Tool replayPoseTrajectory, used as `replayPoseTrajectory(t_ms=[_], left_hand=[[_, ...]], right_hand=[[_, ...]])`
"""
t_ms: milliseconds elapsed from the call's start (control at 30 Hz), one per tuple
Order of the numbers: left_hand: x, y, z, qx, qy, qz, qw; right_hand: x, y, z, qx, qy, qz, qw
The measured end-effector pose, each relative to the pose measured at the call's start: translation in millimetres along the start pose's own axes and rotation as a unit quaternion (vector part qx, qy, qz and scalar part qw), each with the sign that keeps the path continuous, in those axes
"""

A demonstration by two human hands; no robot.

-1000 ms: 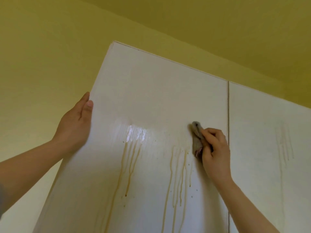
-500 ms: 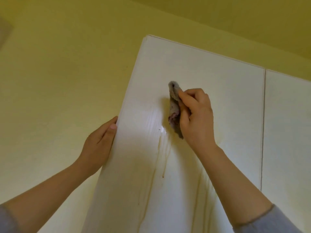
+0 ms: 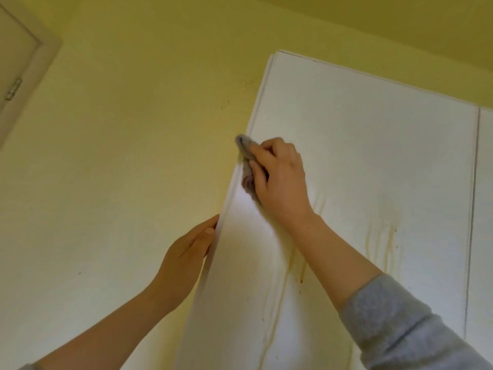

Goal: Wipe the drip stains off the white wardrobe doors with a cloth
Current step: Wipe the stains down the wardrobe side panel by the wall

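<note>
**Two hands on the door, wipe step under way**

Head view: the right hand (image 3: 280, 180) has its fingers curled round a bunched grey cloth (image 3: 246, 166) and presses it flat on the left door (image 3: 373, 156), high up at that door's left edge. The left hand (image 3: 186, 257) lies lower along the same edge, fingers straight and pressed together, holding nothing; it looks like a brace. A grey sleeve (image 3: 400, 324) is pushed up the right forearm. Brown drip stains (image 3: 381, 244) run down the panel right of and below the cloth, well apart from it; more streaks show just beside the right forearm, lower down. The right door (image 3: 486, 182) is only a strip at the frame's right side, so I cannot tell its stains. The yellow wall (image 3: 133, 156) is to the left, with a hinge (image 3: 12, 89) at far left.

Judged step: wiping the upper left part, with the streaks not yet cleared. The next move calls for bringing the cloth right and down onto the streaks with firm pressure, then following them downward.
</note>
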State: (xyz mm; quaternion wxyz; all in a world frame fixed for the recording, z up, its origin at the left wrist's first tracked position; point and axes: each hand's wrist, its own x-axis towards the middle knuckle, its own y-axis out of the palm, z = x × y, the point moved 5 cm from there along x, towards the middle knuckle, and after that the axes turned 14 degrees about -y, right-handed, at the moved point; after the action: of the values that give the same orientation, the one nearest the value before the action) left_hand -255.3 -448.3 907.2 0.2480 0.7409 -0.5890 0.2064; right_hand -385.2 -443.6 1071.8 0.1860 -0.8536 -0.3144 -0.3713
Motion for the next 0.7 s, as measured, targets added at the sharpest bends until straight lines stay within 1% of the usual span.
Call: replayPoseTrajectory(t_ms=[133, 233, 300, 367, 433, 467, 533, 600, 700], left_hand=[[1.7, 0.9, 0.9, -0.028, -0.034, -0.016, 0.999], [-0.3, 1.9, 1.9, -0.048, -0.051, -0.023, 0.997], [-3.7, 3.0, 2.1, -0.032, -0.041, -0.035, 0.998], [-8.1, 6.5, -1.5, 0.015, -0.017, -0.057, 0.998], [-11.1, 11.8, -7.3, 0.051, 0.0, -0.095, 0.994], [-10.1, 15.0, -8.6, 0.053, 0.001, -0.115, 0.992], [-6.0, 17.5, -8.9, 0.048, -0.002, -0.146, 0.988], [0.4, 20.2, -8.6, 0.047, -0.013, -0.159, 0.986], [8.8, 22.0, -4.8, 0.055, -0.015, -0.16, 0.985]], right_hand=[[-47.1, 7.0, 40.8, 0.053, -0.084, 0.039, 0.994], [-66.4, 2.5, 53.8, 0.064, -0.098, 0.059, 0.991], [-63.7, -10.9, 43.2, 0.053, -0.039, 0.024, 0.998], [-52.3, -34.9, 17.7, 0.018, 0.051, -0.059, 0.997], [-35.6, -60.6, -15.1, -0.022, 0.117, -0.122, 0.985], [-27.3, -71.0, -32.0, -0.04, 0.136, -0.13, 0.981], [-14.2, -78.7, -59.3, -0.063, 0.147, -0.106, 0.981], [-11.4, -75.1, -77.6, -0.059, 0.136, -0.071, 0.986], [-16.1, -67.9, -81.2, -0.041, 0.116, -0.064, 0.99]])
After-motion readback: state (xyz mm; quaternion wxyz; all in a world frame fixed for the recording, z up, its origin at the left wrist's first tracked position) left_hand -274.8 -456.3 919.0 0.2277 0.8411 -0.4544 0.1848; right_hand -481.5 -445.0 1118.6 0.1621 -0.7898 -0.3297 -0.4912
